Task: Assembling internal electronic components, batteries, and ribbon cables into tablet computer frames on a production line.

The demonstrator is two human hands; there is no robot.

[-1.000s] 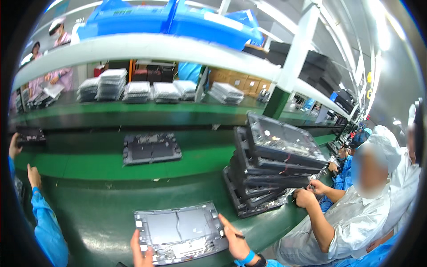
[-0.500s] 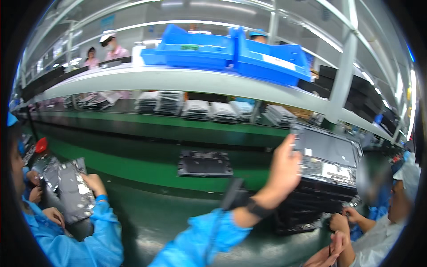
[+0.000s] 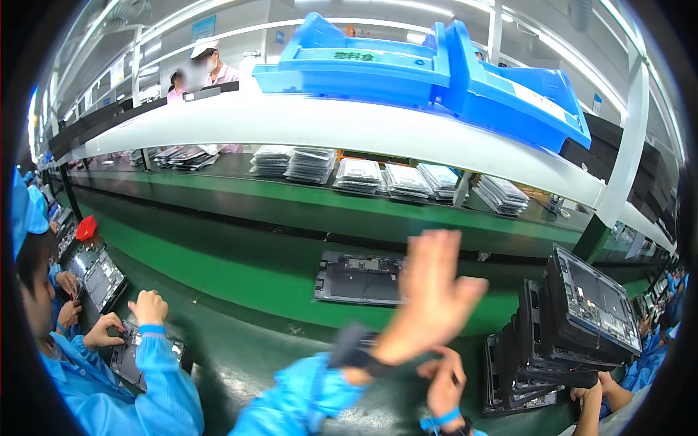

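Observation:
My left hand point(image 3: 432, 301), on a blue-sleeved arm with a dark wristband, is raised over the bench, fingers stretched out and thumb apart, blurred by motion. Nothing shows in it. Behind it lies a dark laptop base point(image 3: 356, 280) with a circuit board along its far edge; the hand hides its right end, and whether they touch I cannot tell. Lower down, my right hand point(image 3: 445, 385), wearing a blue wrist strap, has its fingers curled together. A small dark spot shows at its fingers. To the right stands an uneven, leaning stack of similar laptop bases point(image 3: 596, 301).
At left a co-worker's hands point(image 3: 149, 309) work on another laptop base. Another person's hands point(image 3: 592, 392) are beside the stack. Blue bins point(image 3: 363, 62) sit on a white shelf point(image 3: 349, 123) across the back, with piles of flat grey parts point(image 3: 360, 174) beneath.
My left hand has left the side of the stack at right and moved left, in front of the single laptop base. The view has shifted too. My right hand now shows clearly beside the left wrist.

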